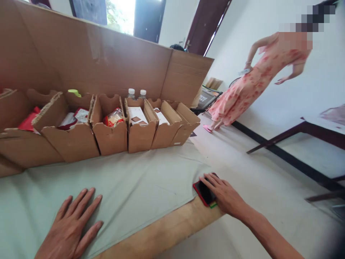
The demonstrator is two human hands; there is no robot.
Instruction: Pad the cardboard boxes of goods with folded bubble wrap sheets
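Note:
My left hand [77,225] lies palm down on the pale green cloth [129,183], fingers spread and nothing in it. At the table's right corner, my right hand [222,192] is on a smartphone [205,192] with a dark screen and a red edge. Its fingers reach across the phone's upper right part; the thumb is hidden. The phone rests partly on the cloth and partly on the bare wooden table edge [167,226]. A small green and yellow item [213,205] peeks out beneath it.
Several open cardboard bins [140,138] stand in a row, holding a red packet [29,118], a snack bag [114,117] and white boxes [137,115]. Two white-capped bottles [131,92] and a tall cardboard panel [107,61] are behind. A person in a pink dress [250,82] stands right of the table.

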